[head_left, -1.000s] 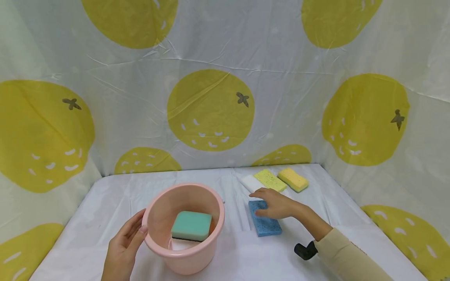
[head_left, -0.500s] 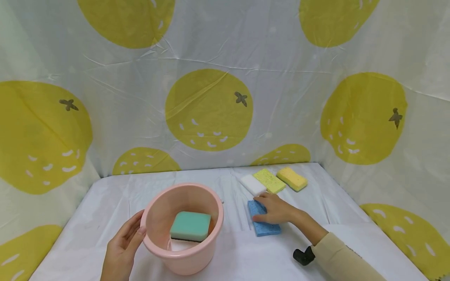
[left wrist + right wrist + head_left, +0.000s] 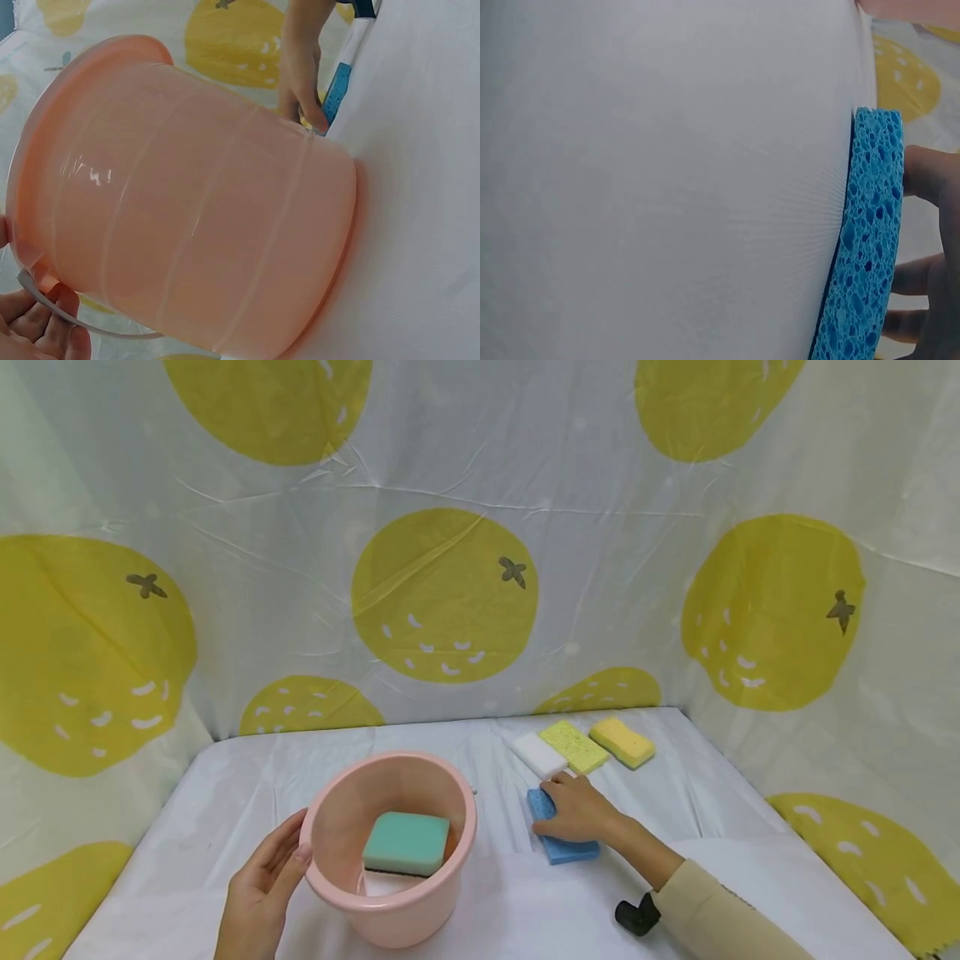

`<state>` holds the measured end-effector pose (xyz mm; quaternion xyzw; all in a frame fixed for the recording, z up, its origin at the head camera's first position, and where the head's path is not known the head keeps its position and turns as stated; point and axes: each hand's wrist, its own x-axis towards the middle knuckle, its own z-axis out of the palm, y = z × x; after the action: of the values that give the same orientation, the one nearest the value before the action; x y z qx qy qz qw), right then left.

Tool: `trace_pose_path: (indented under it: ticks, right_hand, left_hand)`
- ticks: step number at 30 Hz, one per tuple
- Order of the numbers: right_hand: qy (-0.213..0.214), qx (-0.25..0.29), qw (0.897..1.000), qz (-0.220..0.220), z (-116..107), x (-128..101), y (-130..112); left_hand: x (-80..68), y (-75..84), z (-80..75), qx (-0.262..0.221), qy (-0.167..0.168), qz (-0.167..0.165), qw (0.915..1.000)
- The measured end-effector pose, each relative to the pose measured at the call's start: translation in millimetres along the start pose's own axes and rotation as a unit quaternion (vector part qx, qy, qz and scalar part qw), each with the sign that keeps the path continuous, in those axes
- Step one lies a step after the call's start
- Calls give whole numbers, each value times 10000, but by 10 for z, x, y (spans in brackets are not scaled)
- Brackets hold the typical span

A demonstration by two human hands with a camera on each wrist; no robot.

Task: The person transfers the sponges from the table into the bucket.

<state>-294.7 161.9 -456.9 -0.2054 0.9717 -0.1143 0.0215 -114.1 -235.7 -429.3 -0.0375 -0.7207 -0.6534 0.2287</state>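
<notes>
Gripping the flat, porous blue sponge (image 3: 573, 851) on the white cloth (image 3: 510, 910), the right hand (image 3: 577, 810) has its fingers bent; the left hand (image 3: 257, 895) holds the round, pink plastic bucket (image 3: 405, 928) by its rim, and a rectangular green sponge (image 3: 407, 842) lies inside.

No readable text, labels, brands, numbers or signs.
</notes>
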Motion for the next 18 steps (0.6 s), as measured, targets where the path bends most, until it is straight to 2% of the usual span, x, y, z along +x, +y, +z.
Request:
trace_pose_path:
  ticks: [5, 12, 18]
  right_hand:
    - [75, 97, 9999, 80, -2, -16, -8]
    - [13, 237, 9993, 272, -57, -15, -7]
    - [-63, 438, 9987, 245, -80, -25, -17]
  left_hand:
    - [-7, 11, 1, -52, -13, 37, 10000]
    - [5, 46, 5, 98, 39, -131, 9999]
    - [-4, 24, -4, -128, -39, 21, 9999]
